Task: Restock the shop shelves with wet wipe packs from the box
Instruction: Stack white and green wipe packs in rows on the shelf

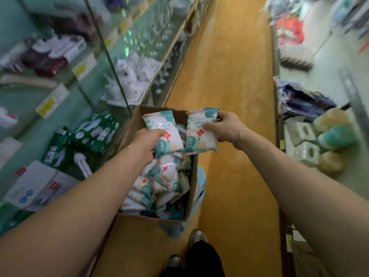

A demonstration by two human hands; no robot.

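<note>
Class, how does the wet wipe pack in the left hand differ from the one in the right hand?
The left pack is gripped by the left hand at its lower left, the right pack by the right hand at its right edge. The left pack leans top-left; the right pack is nearly upright. Both show the same white-teal print with a red cross.

Your left hand (146, 143) grips one wet wipe pack (162, 132) by its left edge, and your right hand (224, 127) grips a second pack (200, 134) by its right edge. You hold both above the far end of the open cardboard box (191, 188), just beside each other. The box stands on the orange aisle floor (235, 96), against the foot of the glass shelves (95, 56) on your left, and loose packs (159, 182) fill it in a heap. Your shoes (196, 237) show at the box's near edge.
</note>
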